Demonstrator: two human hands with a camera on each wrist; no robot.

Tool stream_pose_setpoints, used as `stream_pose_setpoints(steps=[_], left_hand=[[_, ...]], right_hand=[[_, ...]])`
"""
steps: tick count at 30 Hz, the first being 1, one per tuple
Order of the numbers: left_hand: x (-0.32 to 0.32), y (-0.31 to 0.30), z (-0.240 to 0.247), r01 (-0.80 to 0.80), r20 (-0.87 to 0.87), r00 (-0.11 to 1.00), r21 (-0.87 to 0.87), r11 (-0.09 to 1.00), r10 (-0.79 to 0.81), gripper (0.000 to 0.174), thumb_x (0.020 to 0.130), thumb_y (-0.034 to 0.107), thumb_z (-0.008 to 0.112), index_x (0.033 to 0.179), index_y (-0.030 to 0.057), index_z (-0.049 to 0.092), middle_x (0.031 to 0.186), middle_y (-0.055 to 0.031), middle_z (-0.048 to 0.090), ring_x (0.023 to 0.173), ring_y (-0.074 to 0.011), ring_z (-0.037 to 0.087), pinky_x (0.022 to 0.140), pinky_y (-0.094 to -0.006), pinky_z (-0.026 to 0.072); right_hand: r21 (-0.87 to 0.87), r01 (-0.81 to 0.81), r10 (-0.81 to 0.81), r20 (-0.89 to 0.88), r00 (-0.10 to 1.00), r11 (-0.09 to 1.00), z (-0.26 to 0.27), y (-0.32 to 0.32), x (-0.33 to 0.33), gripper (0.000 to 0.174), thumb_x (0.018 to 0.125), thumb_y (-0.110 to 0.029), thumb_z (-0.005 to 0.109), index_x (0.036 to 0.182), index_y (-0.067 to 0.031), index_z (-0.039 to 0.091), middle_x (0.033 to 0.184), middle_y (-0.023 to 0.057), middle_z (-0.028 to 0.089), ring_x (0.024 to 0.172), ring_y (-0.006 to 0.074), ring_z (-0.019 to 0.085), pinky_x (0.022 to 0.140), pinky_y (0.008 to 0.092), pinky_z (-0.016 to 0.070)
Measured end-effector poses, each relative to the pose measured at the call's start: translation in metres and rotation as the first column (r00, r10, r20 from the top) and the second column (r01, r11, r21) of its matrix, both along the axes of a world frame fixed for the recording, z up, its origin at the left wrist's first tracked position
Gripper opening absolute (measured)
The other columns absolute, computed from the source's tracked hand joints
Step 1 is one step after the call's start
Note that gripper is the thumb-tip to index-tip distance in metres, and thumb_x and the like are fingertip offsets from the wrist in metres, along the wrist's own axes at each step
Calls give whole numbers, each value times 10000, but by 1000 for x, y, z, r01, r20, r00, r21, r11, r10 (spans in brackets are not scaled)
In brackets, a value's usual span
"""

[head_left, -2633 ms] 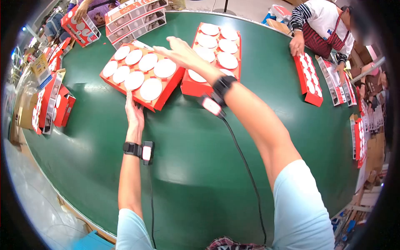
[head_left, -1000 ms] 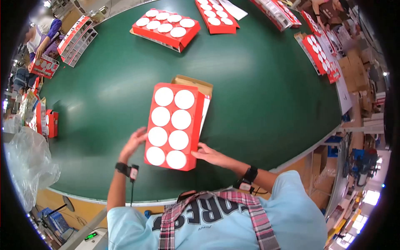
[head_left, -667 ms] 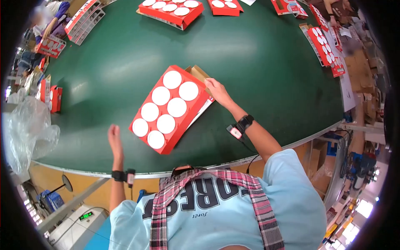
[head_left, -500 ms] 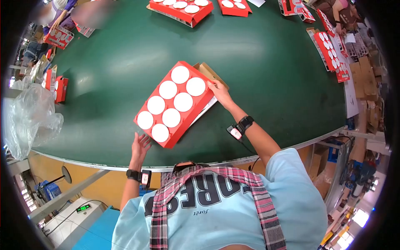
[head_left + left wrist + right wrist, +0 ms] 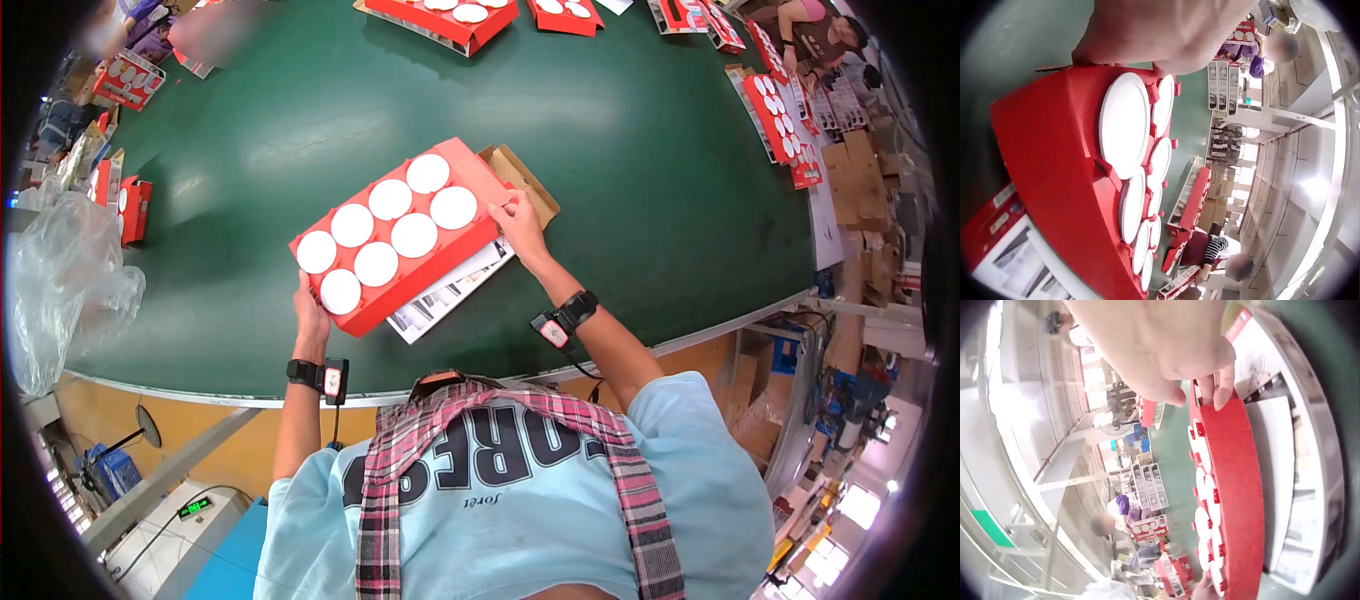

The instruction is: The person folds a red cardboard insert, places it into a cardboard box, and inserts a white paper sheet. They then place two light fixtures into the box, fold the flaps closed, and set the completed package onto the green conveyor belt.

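In the head view a red tray (image 5: 398, 232) with several white discs lies at a slant over an open box (image 5: 450, 292), whose printed side shows below it and whose brown cardboard flap (image 5: 530, 184) sticks out at the upper right. My left hand (image 5: 312, 318) grips the tray's lower left end; some of its fingers are hidden. At the right end, my right hand (image 5: 522, 232) pinches the tray's corner. The left wrist view has my hand (image 5: 1160, 31) against the red end (image 5: 1047, 144). In the right wrist view, fingertips (image 5: 1225, 394) hook over the tray's edge (image 5: 1238, 487).
More red trays stand at the far edge (image 5: 475, 35), the right (image 5: 772, 115) and the left (image 5: 134, 210) of the green table (image 5: 640, 200). A clear plastic bag (image 5: 75, 290) hangs at the left edge. Another person (image 5: 825, 40) is at the upper right.
The tray has turned flatter and its lower end has shifted left, baring more of the box beneath. My left hand has moved up from below onto that end.
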State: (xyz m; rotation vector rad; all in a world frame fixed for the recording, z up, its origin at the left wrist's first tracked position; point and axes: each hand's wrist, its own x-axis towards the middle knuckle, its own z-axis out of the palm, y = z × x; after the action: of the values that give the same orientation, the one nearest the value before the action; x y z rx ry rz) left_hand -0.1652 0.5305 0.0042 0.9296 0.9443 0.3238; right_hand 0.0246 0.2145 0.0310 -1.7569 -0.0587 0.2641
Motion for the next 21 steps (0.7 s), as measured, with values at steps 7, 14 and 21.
stream_pose_setpoints(steps=[7, 14, 21], left_hand=[[7, 65, -11, 67, -100, 994, 129, 989, -54, 534, 964, 432, 419, 1164, -53, 517, 1107, -119, 616, 938, -208, 636, 791, -342, 541], [13, 156, -11, 213, -167, 971, 290, 933, -170, 541, 957, 449, 430, 1099, -51, 580, 1021, -99, 649, 891, -165, 636, 756, -302, 518], [16, 258, -5, 402, -306, 901, 331, 854, -306, 602, 960, 486, 385, 1111, -66, 571, 1010, -101, 649, 853, -165, 627, 751, -301, 502]], right_hand=[[194, 41, 48, -433, 900, 980, 16, 43, -18, 332, 911, -309, 544, 1014, 0, 487, 912, 160, 602, 808, 222, 625, 679, 329, 554], [413, -101, 351, -590, 727, 905, 12, 85, -41, 332, 938, -216, 444, 1129, 54, 470, 1084, 243, 580, 1014, 308, 601, 870, 395, 517], [498, -134, 481, -679, 555, 857, 7, 164, -70, 335, 922, -154, 438, 1179, 61, 444, 1195, 275, 521, 1119, 349, 535, 975, 443, 441]])
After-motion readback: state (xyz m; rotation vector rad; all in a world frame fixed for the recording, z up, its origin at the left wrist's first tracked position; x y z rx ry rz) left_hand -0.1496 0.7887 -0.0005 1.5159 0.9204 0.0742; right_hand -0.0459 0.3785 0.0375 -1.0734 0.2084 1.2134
